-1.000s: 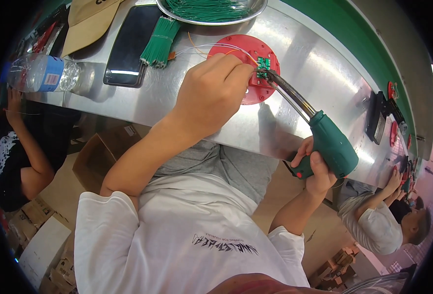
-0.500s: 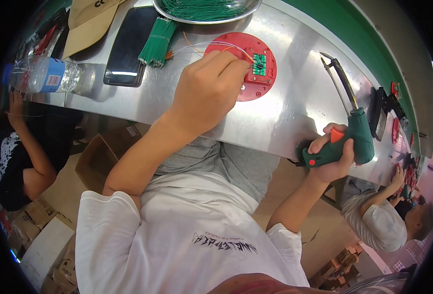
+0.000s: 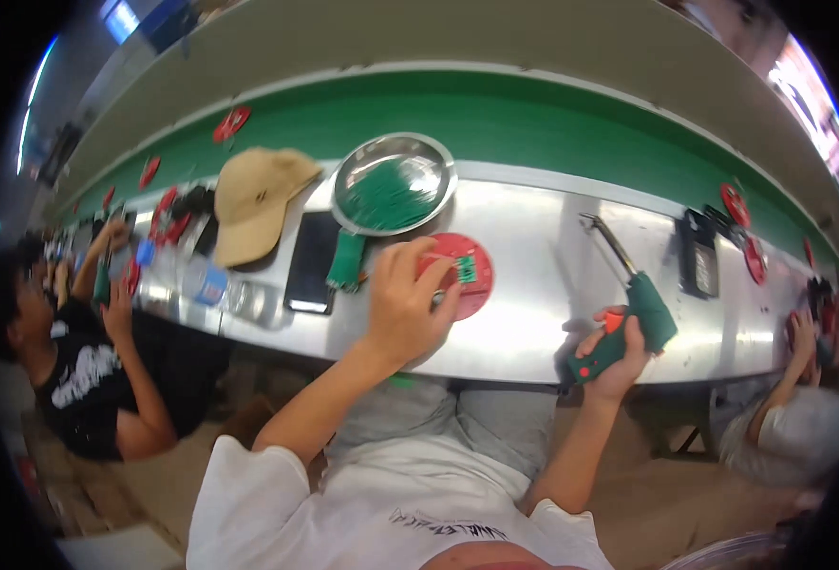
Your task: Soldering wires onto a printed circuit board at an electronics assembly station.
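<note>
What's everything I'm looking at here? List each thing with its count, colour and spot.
Bench: one, silver, across the middle
Panel: one, green, behind the bench
Bowl: one, silver, rear of bench
Loose wires: many, green, in the bowl
Wire bundle: one, green, below the bowl
Phone: one, black, left of the bundle
Cap: one, tan, beyond the phone
Bottle: one, transparent, blue label, bench left
Disc: one, red, mid-bench
Board: one, green, on the disc
Soldering gun: one, dark green, right hand
Other red parts: several, both sides
People: at least two, black and pale shirts, either side
Left hand: one, bare, at the disc
Right hand: one, bare, around the gun's handle
</note>
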Action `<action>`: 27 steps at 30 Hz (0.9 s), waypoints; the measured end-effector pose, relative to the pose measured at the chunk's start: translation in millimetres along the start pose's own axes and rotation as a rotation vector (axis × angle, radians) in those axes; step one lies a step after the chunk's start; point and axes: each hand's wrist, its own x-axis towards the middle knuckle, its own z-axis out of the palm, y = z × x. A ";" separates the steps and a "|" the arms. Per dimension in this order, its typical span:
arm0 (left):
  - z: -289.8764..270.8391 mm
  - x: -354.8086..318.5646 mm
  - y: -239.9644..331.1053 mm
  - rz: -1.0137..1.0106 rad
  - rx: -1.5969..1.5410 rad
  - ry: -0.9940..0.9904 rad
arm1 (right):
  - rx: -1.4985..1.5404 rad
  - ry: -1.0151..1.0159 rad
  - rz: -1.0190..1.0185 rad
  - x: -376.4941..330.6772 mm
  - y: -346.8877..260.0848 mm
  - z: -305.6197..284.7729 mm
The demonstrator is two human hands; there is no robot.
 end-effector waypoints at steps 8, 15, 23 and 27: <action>-20.3 55.2 16.5 0.178 -0.065 -0.877 | 0.135 0.175 -0.072 6.2 0.0 -5.3; 10.5 103.2 23.0 0.324 0.277 -0.020 | 0.256 0.273 -0.089 3.2 -9.2 -0.9; 30.1 -27.1 80.5 0.277 0.152 -0.402 | 0.218 0.223 -0.160 4.5 -3.3 -8.8; 42.3 -56.3 84.1 0.238 0.082 -0.193 | 0.138 0.197 -0.182 5.5 -2.5 -14.5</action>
